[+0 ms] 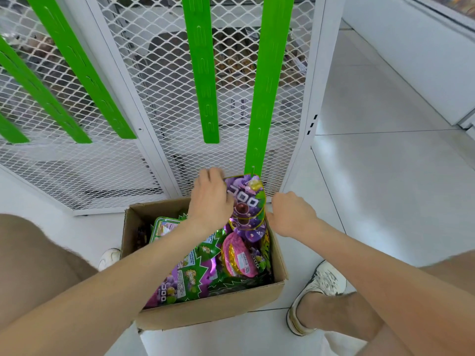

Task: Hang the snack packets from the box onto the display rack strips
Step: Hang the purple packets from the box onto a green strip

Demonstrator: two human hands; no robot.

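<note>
A purple snack packet [246, 201] hangs at the bottom end of the rightmost green strip [264, 98], just above the open cardboard box [205, 312]. My left hand [210, 199] holds the packet's left edge, its fingers curled over the side. Just to the right of the packet is my right hand [290, 214], loosely curled; whether it touches the packet cannot be made out. Inside the box lie several more packets [195, 265], purple, green and pink.
A second green strip [203, 73] hangs bare to the left, with more strips [77, 70] on the neighbouring mesh panel. The white mesh rack [159, 98] stands right behind the box. My shoes [316, 291] flank the box on the white tiled floor.
</note>
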